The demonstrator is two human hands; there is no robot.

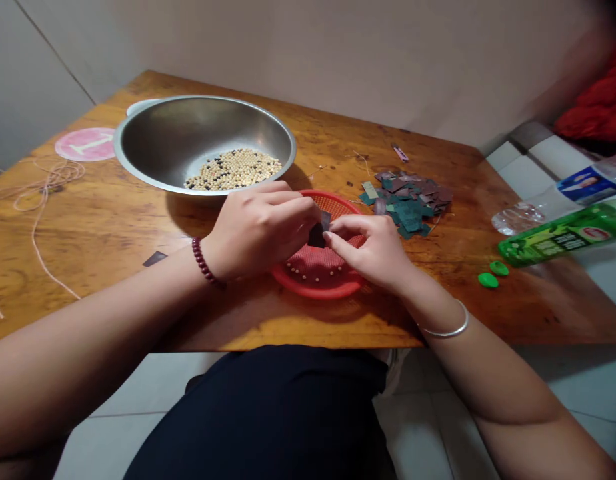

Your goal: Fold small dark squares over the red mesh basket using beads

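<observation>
My left hand (258,230) and my right hand (375,250) meet over a red mesh basket (315,280) near the table's front edge. Both pinch a small dark square piece (318,233) between their fingertips. A few pale beads lie in the basket under the hands. Behind my left hand stands a large steel bowl (203,143) holding many pale beads and a few dark ones (233,170). A heap of dark green and maroon square pieces (408,199) lies just behind my right hand.
The wooden table (113,220) carries loose string (43,193) at the left, a pink round disc (85,143), one dark piece (155,258) and a small pink object (401,153). Two green caps (493,275) and plastic bottles (563,237) lie at the right edge.
</observation>
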